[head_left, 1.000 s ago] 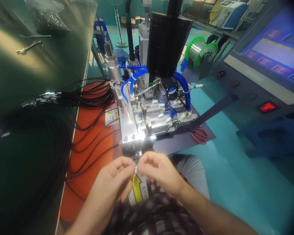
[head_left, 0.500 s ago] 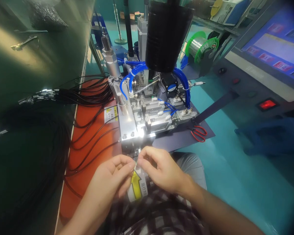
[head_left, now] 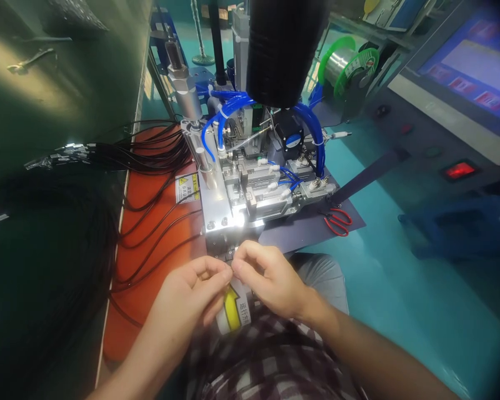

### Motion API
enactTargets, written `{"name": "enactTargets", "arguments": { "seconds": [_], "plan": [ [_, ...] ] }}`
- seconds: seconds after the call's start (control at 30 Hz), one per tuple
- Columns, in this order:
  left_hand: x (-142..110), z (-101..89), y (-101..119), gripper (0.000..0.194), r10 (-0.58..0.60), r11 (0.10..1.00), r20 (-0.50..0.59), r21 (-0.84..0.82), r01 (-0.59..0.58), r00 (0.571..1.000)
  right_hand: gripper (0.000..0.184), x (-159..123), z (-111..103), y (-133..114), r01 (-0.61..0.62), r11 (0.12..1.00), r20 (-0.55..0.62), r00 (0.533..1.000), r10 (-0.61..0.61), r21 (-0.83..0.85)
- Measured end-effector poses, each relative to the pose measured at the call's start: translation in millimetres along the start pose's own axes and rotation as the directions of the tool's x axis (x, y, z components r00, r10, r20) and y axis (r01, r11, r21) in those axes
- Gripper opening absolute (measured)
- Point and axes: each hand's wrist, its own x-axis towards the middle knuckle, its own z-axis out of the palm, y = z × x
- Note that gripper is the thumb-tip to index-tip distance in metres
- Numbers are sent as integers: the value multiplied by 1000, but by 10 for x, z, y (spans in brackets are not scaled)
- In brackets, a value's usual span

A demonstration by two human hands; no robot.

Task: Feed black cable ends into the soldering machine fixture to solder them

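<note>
My left hand [head_left: 200, 286] and my right hand [head_left: 270, 278] meet at the fingertips, thumb and forefinger pinched on each. Whatever sits between the fingertips is too small and too hidden to name. Just beyond them is the front end of a metal bench machine [head_left: 223, 222] with cylinders and blue air tubes [head_left: 237, 103]. Below the fingers shows a label with a yellow arrow [head_left: 232, 311]. Black cables [head_left: 154, 158] run from the machine's left side across an orange mat [head_left: 154, 266].
Red-handled cutters [head_left: 338, 222] lie on the grey plate at right. A green spool of wire [head_left: 345, 65] stands behind. A control panel with a lit red switch [head_left: 460, 170] is at the far right. Bundled cable ends [head_left: 66, 155] and a wrench [head_left: 31, 61] rest on the dark table at left.
The view has shifted slightly. Both hands keep their pinch, with fingertips still together; the small shiny bit seen between them earlier is now hidden.
</note>
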Motion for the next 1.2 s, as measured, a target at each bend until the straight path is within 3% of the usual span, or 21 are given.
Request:
{"name": "enactTargets", "arguments": {
  "seconds": [0.13,0.37,0.43,0.53,0.6,0.67,0.73,0.8,0.87,0.93,1.0,1.2],
  "plan": [
    [-21,-7,-3,38,-22,999,-9,-32,21,1000,23,-12,-48,8,-88,996,61,994,86,32],
    [-31,0,9,37,-12,1000,0,-17,12,1000,17,-13,-85,-3,40,993,96,995,-30,-107],
    [-25,-7,6,36,3,1000,26,-1,-3,1000,17,-4,-63,17,53,998,95,994,-49,-39],
    [-6,-43,-18,36,27,999,11,47,-28,1000,18,21,-48,66,-35,989,72,997,25,143],
    [15,-75,-36,34,151,975,-44,172,-142,988,19,42,-66,110,-87,969,40,996,80,231],
    [46,-103,-45,21,399,845,-31,401,-354,916,22,57,-104,161,-107,958,3,994,110,266],
    [84,-124,-44,9,618,595,87,597,-538,781,23,62,-144,217,-113,955,-26,992,124,273],
    [127,-147,-46,14,715,377,228,671,-639,661,24,60,-162,274,-126,952,-40,989,143,278],
    [167,-183,-65,21,739,223,329,703,-675,588,24,62,-146,327,-150,945,-40,985,169,290],
    [204,-235,-104,26,731,110,387,746,-657,562,24,79,-99,369,-157,938,-45,983,180,310],
    [239,-292,-158,30,730,52,392,785,-617,560,24,108,-43,401,-153,934,-56,982,180,323],
    [331,-369,-287,34,724,51,373,810,-584,580,21,171,22,441,-152,938,-77,980,184,312]
  ]
}}
